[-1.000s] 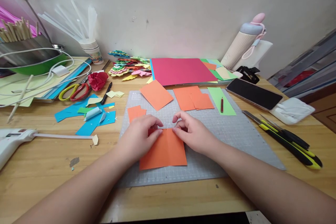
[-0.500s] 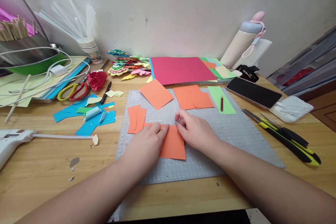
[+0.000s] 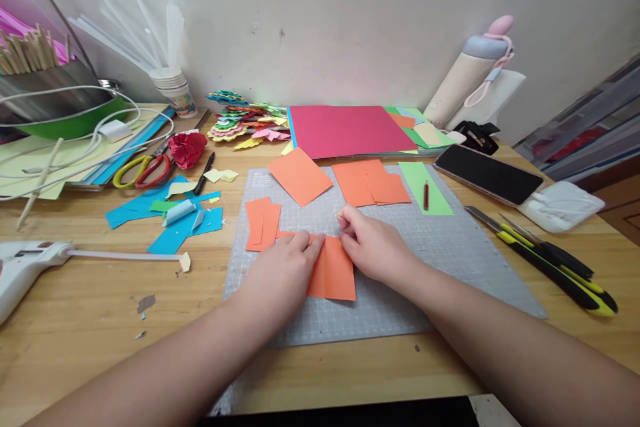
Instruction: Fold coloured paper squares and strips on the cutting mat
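Note:
An orange sheet of paper (image 3: 334,273) lies on the grey cutting mat (image 3: 400,307), with a faint upright crease down its visible part. My left hand (image 3: 287,263) rests over its left side, fingers bent and pressed together on the paper; that side is mostly covered. At the upper right edge, my right hand (image 3: 373,240) has its thumb and curled fingers closed on the sheet. Narrow orange pieces (image 3: 263,223) lie left of my left hand. Beyond the hands are an orange square (image 3: 300,177) and overlapping orange pieces (image 3: 370,183).
A green strip (image 3: 430,193) bears a short pencil (image 3: 426,195). To the right lie a phone (image 3: 487,173) and a utility knife (image 3: 550,267). Scissors (image 3: 143,170), blue scraps (image 3: 173,233) and a glue gun (image 3: 25,267) are at left. Red paper (image 3: 350,130) lies at the back.
A crease now shows on the orange sheet, which looked smooth before. Both hands keep nearly the same places, and the whole view has shifted slightly.

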A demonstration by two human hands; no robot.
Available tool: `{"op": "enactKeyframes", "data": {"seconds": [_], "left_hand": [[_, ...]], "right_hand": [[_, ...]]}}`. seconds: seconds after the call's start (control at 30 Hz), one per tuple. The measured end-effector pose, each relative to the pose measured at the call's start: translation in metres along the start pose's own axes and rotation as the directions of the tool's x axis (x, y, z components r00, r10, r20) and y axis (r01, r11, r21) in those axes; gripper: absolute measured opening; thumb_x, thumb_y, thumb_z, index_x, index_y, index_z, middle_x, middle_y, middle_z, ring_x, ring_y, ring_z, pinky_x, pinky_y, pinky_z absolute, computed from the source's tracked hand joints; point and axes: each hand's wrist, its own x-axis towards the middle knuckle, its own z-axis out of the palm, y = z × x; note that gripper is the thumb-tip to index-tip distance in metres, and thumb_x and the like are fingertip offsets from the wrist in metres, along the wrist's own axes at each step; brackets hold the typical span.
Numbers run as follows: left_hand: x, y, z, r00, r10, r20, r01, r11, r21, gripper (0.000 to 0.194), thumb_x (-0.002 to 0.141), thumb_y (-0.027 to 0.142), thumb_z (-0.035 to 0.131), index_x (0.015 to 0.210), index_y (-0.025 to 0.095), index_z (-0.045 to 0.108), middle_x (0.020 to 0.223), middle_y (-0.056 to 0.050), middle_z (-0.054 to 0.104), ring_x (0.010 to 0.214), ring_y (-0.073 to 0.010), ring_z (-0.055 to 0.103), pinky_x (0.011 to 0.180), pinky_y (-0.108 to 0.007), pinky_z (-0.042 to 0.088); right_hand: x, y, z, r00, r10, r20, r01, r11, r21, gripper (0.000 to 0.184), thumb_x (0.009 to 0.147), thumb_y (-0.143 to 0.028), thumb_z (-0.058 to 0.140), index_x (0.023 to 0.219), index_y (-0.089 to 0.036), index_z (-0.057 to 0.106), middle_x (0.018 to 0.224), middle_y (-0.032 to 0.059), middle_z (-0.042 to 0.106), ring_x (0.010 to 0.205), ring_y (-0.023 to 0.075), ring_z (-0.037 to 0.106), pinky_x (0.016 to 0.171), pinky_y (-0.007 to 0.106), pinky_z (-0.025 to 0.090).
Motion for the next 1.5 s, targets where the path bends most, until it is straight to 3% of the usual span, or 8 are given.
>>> {"op": "enactKeyframes", "data": {"seconds": [0.5, 0.67, 0.77, 0.87, 0.97, 1.07, 1.3, 1.5], "left_hand": [[-0.001, -0.002, 0.003, 0.999, 0.009, -0.031, -0.01, 1.0, -0.021, 0.044, 0.089, 0.008, 0.032, 0.13, 0.017, 0.044, 0.101, -0.009, 0.056, 0.09, -0.0223, 0.054, 0.077, -0.034, 0.046], [0.0, -0.002, 0.003, 0.999, -0.004, -0.052, 0.001, 0.999, -0.049, 0.039, 0.091, 0.011, 0.03, 0.125, 0.017, 0.049, 0.093, -0.008, 0.056, 0.085, -0.0219, 0.054, 0.073, -0.034, 0.046], [-0.001, -0.001, 0.001, 0.996, -0.042, -0.08, 0.035, 0.995, -0.092, 0.035, 0.094, 0.02, 0.029, 0.119, 0.018, 0.053, 0.089, -0.006, 0.055, 0.075, -0.0186, 0.054, 0.065, -0.031, 0.045], [-0.001, -0.001, -0.002, 0.991, -0.085, -0.107, 0.077, 0.994, -0.08, 0.035, 0.096, 0.026, 0.029, 0.121, 0.02, 0.052, 0.089, -0.005, 0.054, 0.07, -0.0167, 0.053, 0.059, -0.029, 0.042], [0.002, -0.002, -0.002, 0.991, -0.084, -0.101, 0.083, 0.996, -0.01, 0.036, 0.096, 0.027, 0.029, 0.122, 0.02, 0.053, 0.088, -0.005, 0.054, 0.071, -0.0177, 0.053, 0.059, -0.029, 0.04], [0.005, -0.003, 0.0, 0.995, -0.059, -0.086, 0.065, 0.996, 0.066, 0.039, 0.096, 0.026, 0.029, 0.128, 0.018, 0.05, 0.089, -0.006, 0.056, 0.078, -0.0199, 0.054, 0.061, -0.03, 0.041], [0.007, -0.004, 0.004, 0.996, -0.054, -0.068, 0.064, 0.986, 0.152, 0.043, 0.095, 0.025, 0.031, 0.136, 0.019, 0.042, 0.093, -0.008, 0.057, 0.082, -0.0205, 0.054, 0.061, -0.028, 0.04], [0.006, -0.005, 0.003, 0.997, -0.048, -0.053, 0.055, 0.989, 0.14, 0.044, 0.095, 0.024, 0.03, 0.138, 0.017, 0.04, 0.095, -0.009, 0.058, 0.083, -0.0218, 0.054, 0.062, -0.03, 0.041]], "right_hand": [[-0.002, 0.0, -0.001, 1.0, 0.028, 0.009, -0.028, 1.0, 0.014, 0.01, 0.08, -0.015, 0.041, 0.077, -0.024, 0.036, 0.06, -0.0043, 0.05, 0.052, 0.0143, 0.042, 0.051, 0.027, 0.02], [-0.004, 0.006, -0.003, 0.998, 0.048, 0.029, -0.053, 0.968, 0.244, 0.013, 0.083, -0.033, 0.049, 0.084, -0.025, 0.038, 0.065, -0.0047, 0.053, 0.055, 0.0148, 0.047, 0.051, 0.026, 0.027], [-0.003, 0.009, 0.0, 0.999, 0.032, 0.029, -0.041, 0.914, 0.404, 0.016, 0.079, -0.031, 0.053, 0.084, -0.025, 0.04, 0.064, -0.0056, 0.051, 0.055, 0.0137, 0.046, 0.052, 0.026, 0.03], [0.003, 0.012, 0.003, 0.997, 0.057, -0.055, -0.025, 0.885, 0.465, 0.013, 0.079, -0.029, 0.051, 0.084, -0.025, 0.04, 0.065, -0.0055, 0.05, 0.057, 0.0136, 0.047, 0.053, 0.026, 0.032], [0.008, 0.014, 0.005, 0.992, 0.079, -0.1, -0.027, 0.896, 0.442, 0.015, 0.081, -0.034, 0.051, 0.085, -0.025, 0.039, 0.064, -0.0059, 0.051, 0.056, 0.0141, 0.047, 0.053, 0.026, 0.032], [0.007, 0.012, 0.005, 0.993, 0.096, -0.074, -0.058, 0.912, 0.407, 0.016, 0.085, -0.039, 0.047, 0.085, -0.026, 0.038, 0.057, -0.0074, 0.049, 0.053, 0.0144, 0.046, 0.052, 0.026, 0.031], [0.001, 0.0, 0.003, 0.991, 0.111, -0.071, -0.099, 0.983, 0.156, 0.006, 0.082, -0.024, 0.044, 0.082, -0.024, 0.038, 0.068, -0.0038, 0.059, 0.059, 0.016, 0.051, 0.051, 0.026, 0.026], [0.0, -0.003, 0.002, 0.993, 0.115, -0.041, -0.112, 0.992, 0.052, 0.011, 0.082, -0.022, 0.042, 0.078, -0.024, 0.032, 0.065, -0.0035, 0.054, 0.057, 0.0159, 0.048, 0.051, 0.027, 0.024]]}}
